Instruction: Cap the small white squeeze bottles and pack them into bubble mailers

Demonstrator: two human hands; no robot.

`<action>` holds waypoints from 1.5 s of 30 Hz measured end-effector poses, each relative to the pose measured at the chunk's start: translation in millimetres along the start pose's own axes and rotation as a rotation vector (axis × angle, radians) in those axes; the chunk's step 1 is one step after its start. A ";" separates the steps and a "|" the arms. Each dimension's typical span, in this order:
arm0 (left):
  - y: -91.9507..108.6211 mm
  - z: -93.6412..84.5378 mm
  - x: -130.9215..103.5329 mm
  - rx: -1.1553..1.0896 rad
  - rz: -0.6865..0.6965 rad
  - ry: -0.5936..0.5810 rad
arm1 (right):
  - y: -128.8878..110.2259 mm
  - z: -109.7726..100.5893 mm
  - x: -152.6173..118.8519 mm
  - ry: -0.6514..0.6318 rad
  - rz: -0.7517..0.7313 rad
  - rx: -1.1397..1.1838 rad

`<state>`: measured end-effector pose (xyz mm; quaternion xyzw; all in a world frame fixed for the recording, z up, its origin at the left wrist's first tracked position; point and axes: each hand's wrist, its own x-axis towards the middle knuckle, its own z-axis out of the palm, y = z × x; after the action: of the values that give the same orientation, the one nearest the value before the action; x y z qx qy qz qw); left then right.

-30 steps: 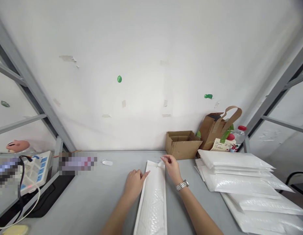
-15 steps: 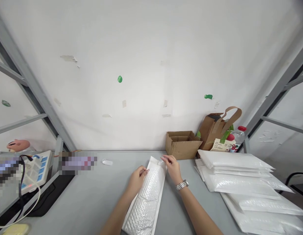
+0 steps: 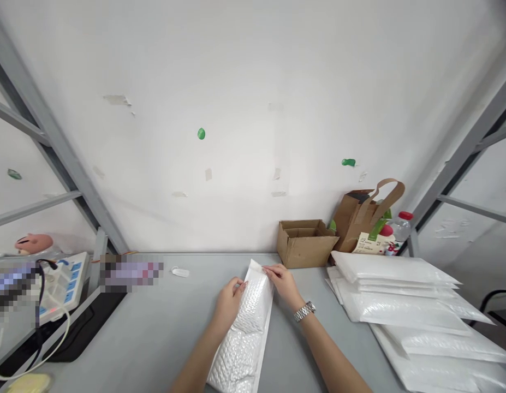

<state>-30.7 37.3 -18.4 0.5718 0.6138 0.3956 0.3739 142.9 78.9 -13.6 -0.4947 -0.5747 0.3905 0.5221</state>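
Grey table (image 3: 154,327); bubble mailer (image 3: 244,327) between hands, left hand (image 3: 228,300), right hand (image 3: 282,281) pinching its edges.

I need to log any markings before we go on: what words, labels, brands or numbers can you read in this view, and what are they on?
No text reads clearly.
Paper carton beside the brown paper bag: dark print, too small to read.
Power strip: blue switches, no readable marking.
Pixelated patches: unreadable.
Bubble mailer between the left hand and right hand: no print visible.
Stacked mailers: no print visible.
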 end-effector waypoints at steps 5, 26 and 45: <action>1.1 -0.5 -0.6 0.016 -0.016 0.015 | 8.1 6.9 -2.1 0.056 0.061 -0.013; -1.9 3.4 -0.7 -0.047 0.031 -0.046 | 17.8 6.6 -0.5 -0.138 0.143 -0.068; -36.3 -106.8 29.4 0.776 -0.262 0.626 | 0.6 21.0 -17.9 -0.227 -0.090 -0.220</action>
<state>-144.7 59.3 -8.3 0.4410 0.8643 0.2409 -0.0210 121.8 63.0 -21.2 -0.4755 -0.6908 0.3547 0.4135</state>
